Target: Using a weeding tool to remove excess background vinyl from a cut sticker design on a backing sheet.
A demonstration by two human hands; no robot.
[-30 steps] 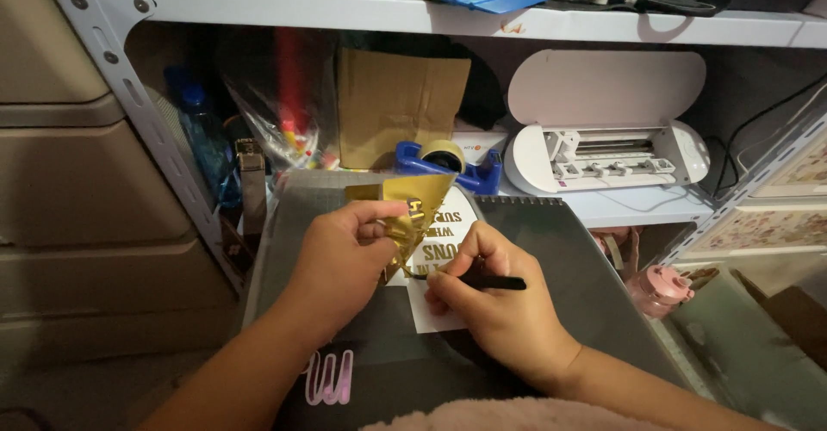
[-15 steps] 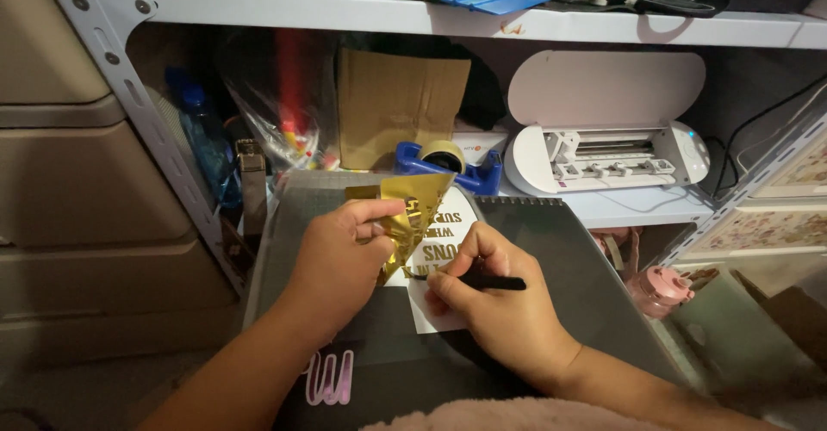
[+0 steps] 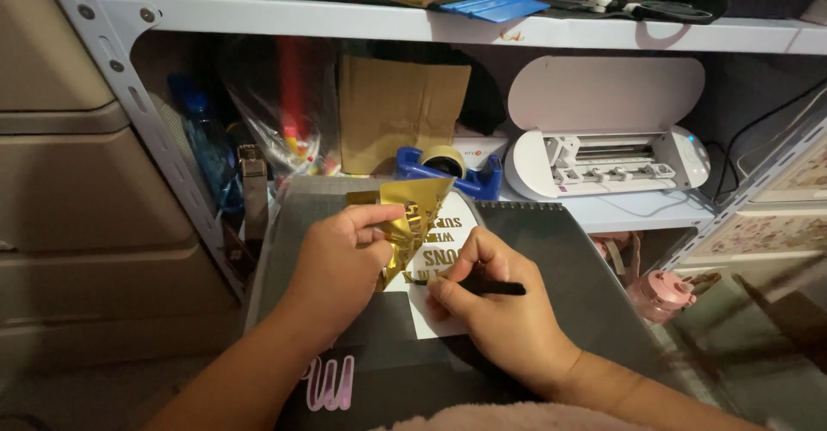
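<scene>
Left hand [image 3: 340, 263]: fingers closed on a strip of gold foil [image 3: 412, 211], which is lifted and peeled back from the white sheet [image 3: 438, 315] beneath. The foil rises to the far side of the hand, its shiny face catching light.

Right hand [image 3: 500, 310]: clamped on a slim black tool [image 3: 495, 288], held like a pen, its shaft pointing right. The tip end lies at the sheet near the foil; exact contact cannot be told. The heel of this hand rests on the near right part of the sheet.

The white sheet carries gold lettering and lies on a dark cutting mat [image 3: 551, 250], in the centre of the scene. The mat sits on a surface in front of a metal shelf [image 3: 362, 22].

On the shelf level behind the mat: a blue tape dispenser [image 3: 448, 171] just beyond the foil, a white cutting machine [image 3: 607, 134] with lid raised to the far right, a brown cardboard piece [image 3: 401, 112] standing upright, and a clear plastic bag [image 3: 280, 108] to the far left. A pink object [image 3: 659, 293] sits low at the right, beside the mat
</scene>
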